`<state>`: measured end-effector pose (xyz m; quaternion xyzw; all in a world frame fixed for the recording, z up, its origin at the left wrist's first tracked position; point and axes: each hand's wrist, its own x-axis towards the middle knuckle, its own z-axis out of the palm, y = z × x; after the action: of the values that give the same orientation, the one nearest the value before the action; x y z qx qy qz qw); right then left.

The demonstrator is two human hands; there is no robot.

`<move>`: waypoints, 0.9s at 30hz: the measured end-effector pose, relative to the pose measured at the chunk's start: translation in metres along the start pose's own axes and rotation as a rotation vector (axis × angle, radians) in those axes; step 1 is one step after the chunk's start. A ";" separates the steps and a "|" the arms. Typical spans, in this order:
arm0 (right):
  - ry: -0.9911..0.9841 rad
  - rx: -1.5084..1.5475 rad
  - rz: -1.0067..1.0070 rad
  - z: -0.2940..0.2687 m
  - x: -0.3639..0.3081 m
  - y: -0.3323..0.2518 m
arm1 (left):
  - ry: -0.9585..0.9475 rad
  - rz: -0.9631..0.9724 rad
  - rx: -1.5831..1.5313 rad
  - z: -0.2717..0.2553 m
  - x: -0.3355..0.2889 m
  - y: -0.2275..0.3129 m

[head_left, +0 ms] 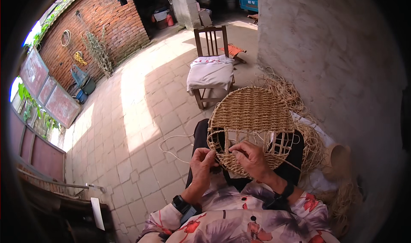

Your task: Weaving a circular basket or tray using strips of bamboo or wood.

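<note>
A round woven straw panel (pixel 253 110) rests on my lap, tilted up against my dark-trousered knees. Its far half is densely woven from twisted cord; a band across its lower middle shows bare frame strands, with more weave along the near edge. My left hand (pixel 203 165) is closed at the panel's near left rim, thumb and fingers pressed together. Over the open band, my right hand (pixel 251 158) pinches at a cord, its fingertips partly hidden among the strands. A loose pale cord (pixel 165 151) curves out to the left of the panel above the paving.
Beside the grey wall (pixel 329 71) on my right lies a heap of loose straw cord (pixel 310 142). A wooden chair (pixel 210 67) with a folded cloth stands ahead, a low orange-topped stool (pixel 233 50) behind it. Paving, a brick wall (pixel 107 20) and a metal gate (pixel 49 86) lie leftward.
</note>
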<state>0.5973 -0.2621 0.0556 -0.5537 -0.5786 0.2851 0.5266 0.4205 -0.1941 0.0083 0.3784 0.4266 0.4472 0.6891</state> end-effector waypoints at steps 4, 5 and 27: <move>-0.006 -0.144 -0.114 -0.001 0.003 -0.009 | -0.003 0.219 0.277 0.001 -0.003 0.000; 0.001 -0.131 -0.111 -0.001 0.002 -0.007 | 0.002 0.270 0.338 0.000 -0.002 -0.002; -0.135 -0.408 -0.134 0.012 0.022 -0.007 | -0.186 -0.044 -0.116 0.006 0.002 0.012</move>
<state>0.5877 -0.2398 0.0657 -0.5886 -0.6939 0.1628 0.3815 0.4235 -0.1896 0.0206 0.3684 0.3423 0.4186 0.7562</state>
